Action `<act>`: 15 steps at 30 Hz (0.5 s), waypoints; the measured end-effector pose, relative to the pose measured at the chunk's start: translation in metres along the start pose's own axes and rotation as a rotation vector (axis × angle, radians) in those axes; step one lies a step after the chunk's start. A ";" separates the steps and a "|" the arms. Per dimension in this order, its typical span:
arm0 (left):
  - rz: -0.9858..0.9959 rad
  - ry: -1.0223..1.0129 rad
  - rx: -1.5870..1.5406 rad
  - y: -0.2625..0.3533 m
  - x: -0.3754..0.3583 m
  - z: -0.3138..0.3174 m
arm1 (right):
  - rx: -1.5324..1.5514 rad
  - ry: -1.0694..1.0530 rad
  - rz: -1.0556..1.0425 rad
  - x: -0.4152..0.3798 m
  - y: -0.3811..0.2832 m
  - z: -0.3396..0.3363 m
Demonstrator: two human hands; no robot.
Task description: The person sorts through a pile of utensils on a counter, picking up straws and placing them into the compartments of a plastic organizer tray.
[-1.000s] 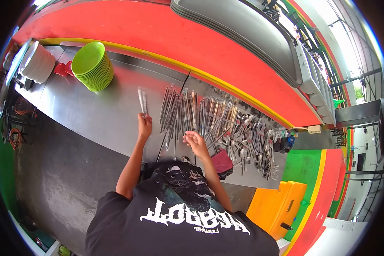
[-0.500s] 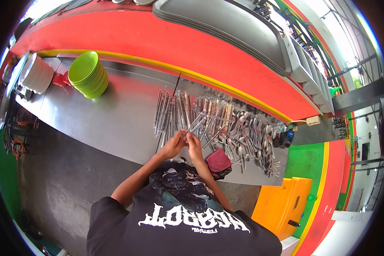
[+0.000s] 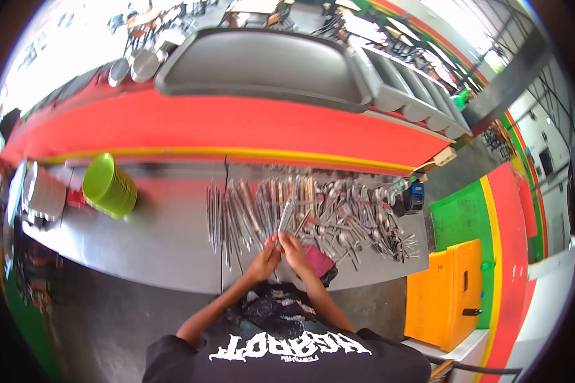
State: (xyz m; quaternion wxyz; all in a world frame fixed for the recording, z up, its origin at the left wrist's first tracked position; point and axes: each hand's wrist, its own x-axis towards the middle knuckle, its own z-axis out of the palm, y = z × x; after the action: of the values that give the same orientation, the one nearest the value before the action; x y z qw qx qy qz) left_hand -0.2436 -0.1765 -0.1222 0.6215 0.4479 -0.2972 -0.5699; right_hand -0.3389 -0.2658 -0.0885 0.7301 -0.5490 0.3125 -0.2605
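In front of my chest, my left hand (image 3: 266, 259) and my right hand (image 3: 292, 247) come together, fingers closed around the lower end of some slim metal cutlery (image 3: 286, 216). It points away from me, and its exact kind is too blurred to tell. Just beyond the hands, long, thin bundles of cutlery (image 3: 239, 214) lie side by side in a row, seemingly in clear sleeves. To the right spreads a heap of loose spoons and forks (image 3: 358, 214). A maroon cloth (image 3: 317, 260) rests by my right wrist.
The metal counter (image 3: 172, 236) carries stacked green plates (image 3: 112, 188) and white plates (image 3: 45, 191) at left. Above the red wall (image 3: 204, 124) sit grey trays (image 3: 262, 70) and a divided cutlery holder (image 3: 409, 86). An orange bin (image 3: 444, 293) stands at right.
My view has tilted up and turned, showing more of the ledge and the room beyond. The held cutlery now points more straight away from me; both hands remain together on it.
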 end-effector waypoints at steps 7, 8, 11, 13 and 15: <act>0.095 -0.153 0.136 0.108 0.067 0.089 | 0.085 -0.025 -0.088 0.027 -0.118 -0.064; 0.168 -0.181 0.265 0.123 0.082 0.097 | -0.022 -0.031 -0.140 0.033 -0.138 -0.077; 0.314 -0.273 0.461 0.174 0.123 0.130 | -0.223 -0.033 -0.152 0.035 -0.218 -0.109; 0.457 -0.325 0.404 0.202 0.155 0.159 | -0.277 -0.037 -0.345 0.041 -0.265 -0.124; 0.544 -0.332 0.409 0.240 0.183 0.188 | -0.323 -0.035 -0.513 0.055 -0.314 -0.135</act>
State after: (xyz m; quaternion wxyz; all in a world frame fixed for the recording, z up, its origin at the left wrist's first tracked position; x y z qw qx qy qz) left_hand -0.2718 -0.4078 0.1461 0.5913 0.3689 -0.6097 -0.3777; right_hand -0.4146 -0.4738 0.1776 0.5488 -0.7236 0.1883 -0.3739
